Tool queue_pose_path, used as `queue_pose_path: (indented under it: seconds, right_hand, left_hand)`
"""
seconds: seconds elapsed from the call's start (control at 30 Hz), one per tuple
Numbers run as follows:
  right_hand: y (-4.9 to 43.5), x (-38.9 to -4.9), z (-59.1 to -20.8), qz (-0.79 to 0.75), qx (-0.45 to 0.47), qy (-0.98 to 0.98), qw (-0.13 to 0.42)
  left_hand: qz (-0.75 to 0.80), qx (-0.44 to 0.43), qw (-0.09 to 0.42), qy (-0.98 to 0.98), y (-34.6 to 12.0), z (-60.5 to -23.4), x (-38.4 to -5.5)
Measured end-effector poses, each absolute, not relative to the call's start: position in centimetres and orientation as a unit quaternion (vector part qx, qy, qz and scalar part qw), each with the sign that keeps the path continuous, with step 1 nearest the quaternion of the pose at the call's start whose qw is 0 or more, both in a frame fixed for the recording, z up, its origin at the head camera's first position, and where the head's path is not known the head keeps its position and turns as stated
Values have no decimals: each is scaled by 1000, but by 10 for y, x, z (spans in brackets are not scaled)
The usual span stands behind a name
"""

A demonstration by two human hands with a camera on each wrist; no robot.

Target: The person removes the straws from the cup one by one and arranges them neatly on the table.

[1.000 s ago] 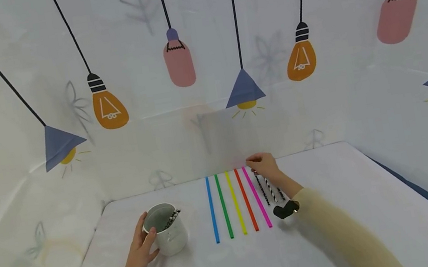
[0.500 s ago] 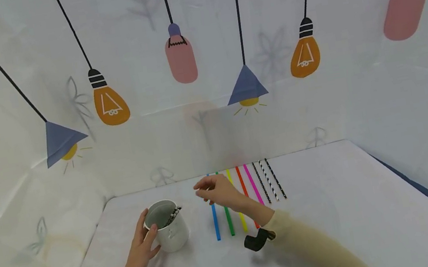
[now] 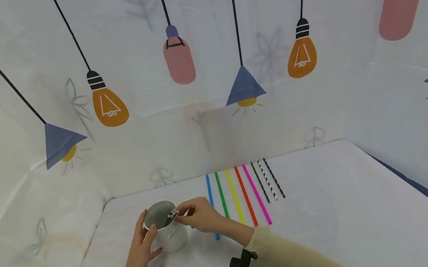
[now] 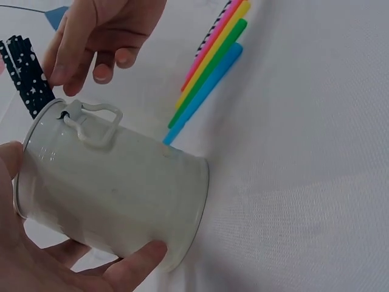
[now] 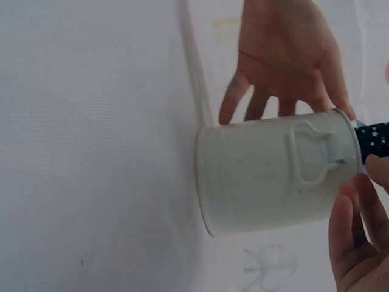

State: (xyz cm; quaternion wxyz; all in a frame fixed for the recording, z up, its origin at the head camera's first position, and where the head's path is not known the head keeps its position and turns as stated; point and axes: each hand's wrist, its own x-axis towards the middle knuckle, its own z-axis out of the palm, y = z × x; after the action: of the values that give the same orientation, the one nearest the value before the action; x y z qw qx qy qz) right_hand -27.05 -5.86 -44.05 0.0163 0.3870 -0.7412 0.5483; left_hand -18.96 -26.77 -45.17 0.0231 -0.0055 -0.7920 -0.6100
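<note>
My left hand (image 3: pixel 137 250) holds a white metal pot (image 3: pixel 174 240) from its left side, thumb and fingers spread round the wall. A bundle of black straws (image 4: pixel 25 76) with white dots and stars leans out over the rim. At that rim my right hand (image 3: pixel 202 215) pinches at the straws with thumb and forefinger; the right wrist view shows the thumb right against the bundle (image 5: pixel 375 137). How many straws are in the pinch I cannot tell. A small wire handle (image 5: pixel 310 152) sits on the pot's side, below the straws.
Right of the pot, blue (image 3: pixel 208 186), green (image 3: pixel 221 193), yellow (image 3: pixel 232 191), red (image 3: pixel 244 192) and pink straws (image 3: pixel 255 190) lie side by side on the white table (image 3: pixel 340 225). Three shorter black-and-white straws (image 3: pixel 266 179) continue the row. A printed sheet (image 3: pixel 215 138) hangs behind.
My right hand has come left from the black-and-white straws, over the coloured ones, to the pot's rim, and now pinches at the bundle. The left hand and pot have stayed in place.
</note>
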Motion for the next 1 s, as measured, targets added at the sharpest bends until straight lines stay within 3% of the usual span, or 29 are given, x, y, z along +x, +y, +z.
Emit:
queue_pose_path:
  seconds: [0.27, 0.47, 0.8, 1.0]
  right_hand:
    - [-61, -245, -418, 545, 431, -714, 87]
    - [-52, -246, -418, 554, 418, -715, 83]
    - [-12, -219, -380, 571, 446, -685, 78]
    - [8, -206, -367, 565, 468, -668, 122]
  left_hand:
    - [-608, -12, 30, -794, -268, -452, -189]
    - [-599, 1, 18, -800, -267, -449, -189]
    - [-614, 17, 8, -789, -265, -449, -192]
    - [-616, 19, 11, -788, -264, -450, -191]
